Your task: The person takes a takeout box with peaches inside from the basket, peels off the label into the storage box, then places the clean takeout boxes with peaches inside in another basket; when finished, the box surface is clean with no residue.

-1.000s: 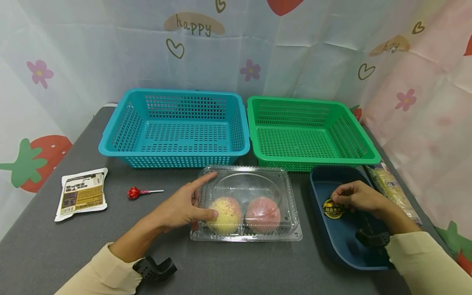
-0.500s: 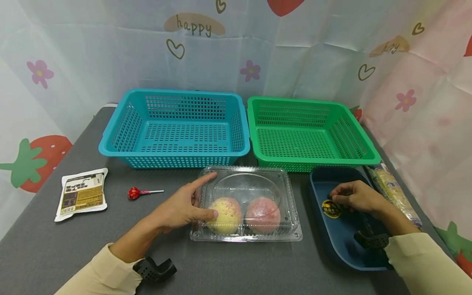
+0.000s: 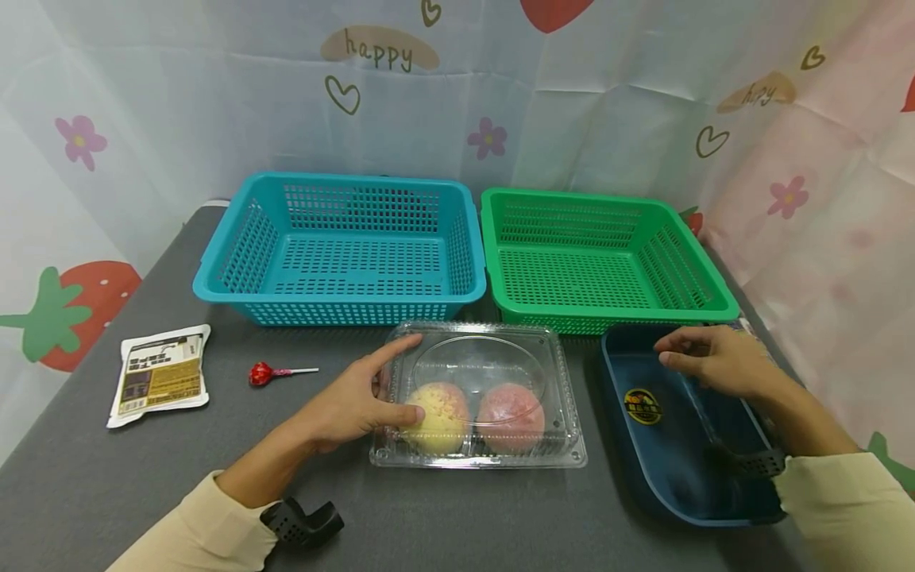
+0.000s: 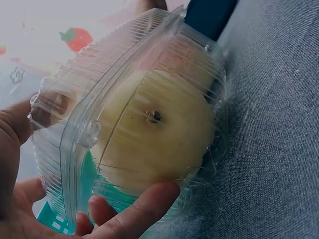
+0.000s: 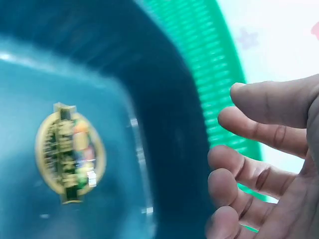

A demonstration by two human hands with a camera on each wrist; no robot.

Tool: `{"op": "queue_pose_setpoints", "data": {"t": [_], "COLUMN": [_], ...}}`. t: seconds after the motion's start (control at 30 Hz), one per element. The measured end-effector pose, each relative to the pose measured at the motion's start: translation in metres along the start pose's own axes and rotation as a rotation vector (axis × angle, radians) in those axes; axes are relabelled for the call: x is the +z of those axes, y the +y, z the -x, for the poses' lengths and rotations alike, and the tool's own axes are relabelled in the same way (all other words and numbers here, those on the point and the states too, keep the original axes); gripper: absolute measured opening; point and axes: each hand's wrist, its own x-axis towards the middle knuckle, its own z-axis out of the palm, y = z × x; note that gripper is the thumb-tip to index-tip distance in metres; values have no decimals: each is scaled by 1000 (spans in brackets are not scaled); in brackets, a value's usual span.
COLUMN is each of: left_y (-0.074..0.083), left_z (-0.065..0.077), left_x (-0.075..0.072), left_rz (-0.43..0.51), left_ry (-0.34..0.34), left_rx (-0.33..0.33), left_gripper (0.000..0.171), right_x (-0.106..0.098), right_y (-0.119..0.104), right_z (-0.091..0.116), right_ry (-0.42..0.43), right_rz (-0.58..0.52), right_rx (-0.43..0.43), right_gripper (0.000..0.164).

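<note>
My left hand (image 3: 355,403) holds the left end of a clear plastic clamshell box (image 3: 550,357), thumb over the lid and fingers along the side. Two apples are inside, a yellow-red apple (image 3: 438,419) and a pink apple (image 3: 510,421); the left wrist view shows the yellowish apple (image 4: 164,134) close up through the plastic. Over the dark blue tray (image 3: 672,477) hovers my right hand (image 3: 718,361), fingers loosely bent and holding nothing. On the tray's floor lies a round black and gold fruit sticker (image 3: 642,406), also visible in the right wrist view.
A blue basket (image 3: 343,300) and a green basket (image 3: 615,312) stand behind. At left lie a red lollipop (image 3: 261,373) and a white and gold packet (image 3: 160,377) on the grey table (image 3: 429,516). Another packet is mostly hidden behind my right hand.
My right hand has come away from the sticker, moving right and up, and the sticker stays in the tray, more fully visible. My left hand and the box have not moved.
</note>
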Motion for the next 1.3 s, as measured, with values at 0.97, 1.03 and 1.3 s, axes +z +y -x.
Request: {"op": "queue_pose_setpoints", "data": {"t": [0.97, 1.03, 1.3], "left_y": [-2, -2, -3], "left_z": [-1, -1, -1], "left_x": [-1, -1, -2], "left_rz": [-6, -2, -9], "left_ry": [-2, -2, -5], "left_rx": [16, 19, 32], "left_gripper": [92, 92, 93], "right_x": [-53, -53, -50], "right_y": [-1, 2, 18], "right_z": [-10, -12, -18], "right_ry": [303, 318, 366], "right_rz": [117, 141, 210], "right_rx": [28, 21, -46], "right_gripper": [48, 49, 48]}}
